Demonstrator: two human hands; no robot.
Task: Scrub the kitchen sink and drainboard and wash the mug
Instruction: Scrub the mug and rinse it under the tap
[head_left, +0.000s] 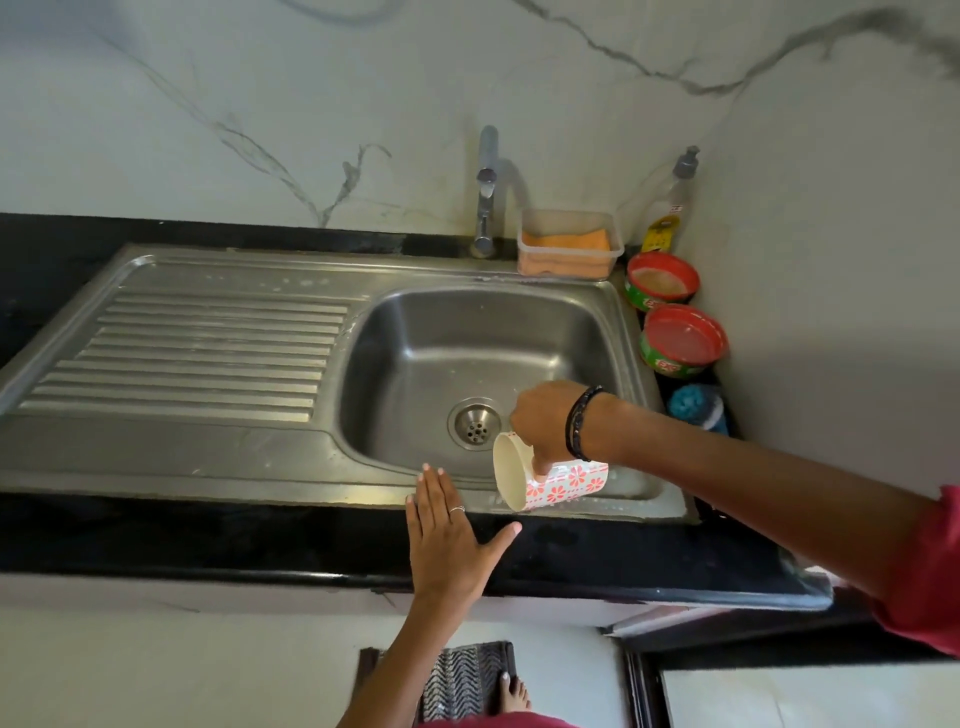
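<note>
1. Head view: white marble-veined wall (260, 104) backs a black stone counter (260, 535) holding a stainless steel sink basin (415, 353) and ribbed steel drainboard (208, 353).
2. Right hand (545, 421) grips the white mug with red flowers (550, 480) by its handle, tipped sideways above the basin's front edge.
3. Left hand (447, 540) lies flat, fingers straight, on the counter's front, just beside the mug.
4. 2 red-rimmed tubs (670, 312) sit right of the basin.

Labels on tubs (661, 301) and bottle (662, 234) — too blurred.
</note>
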